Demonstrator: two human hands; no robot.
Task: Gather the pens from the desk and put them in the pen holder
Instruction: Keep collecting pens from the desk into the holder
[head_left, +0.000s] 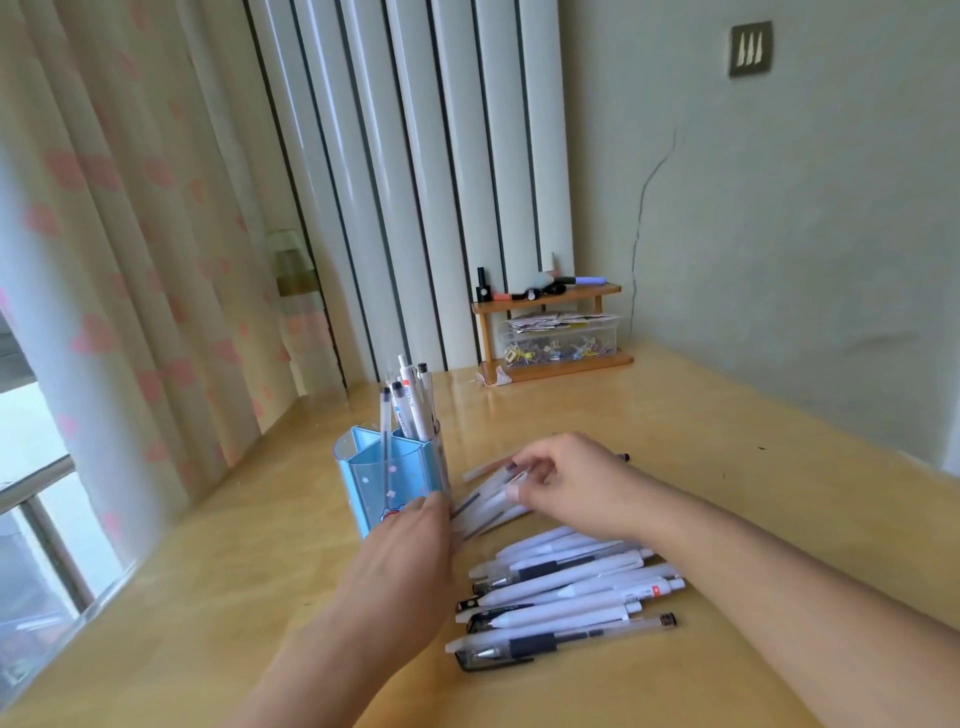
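A blue translucent pen holder (382, 475) stands on the wooden desk (727, 447) with several pens upright in it. A row of several white and clear pens (566, 587) lies on the desk to its right. My left hand (410, 551) rests just in front of the holder, its fingers closed around the near ends of a small bunch of pens (488, 501). My right hand (566, 480) reaches over the far end of the same bunch, fingertips pinching those pens. One dark-tipped pen (623, 458) pokes out behind my right hand.
A small wooden shelf (550, 332) with a clear box of clips and small items stands at the back against the wall. Curtains and a window are on the left; the desk's left edge runs beside them.
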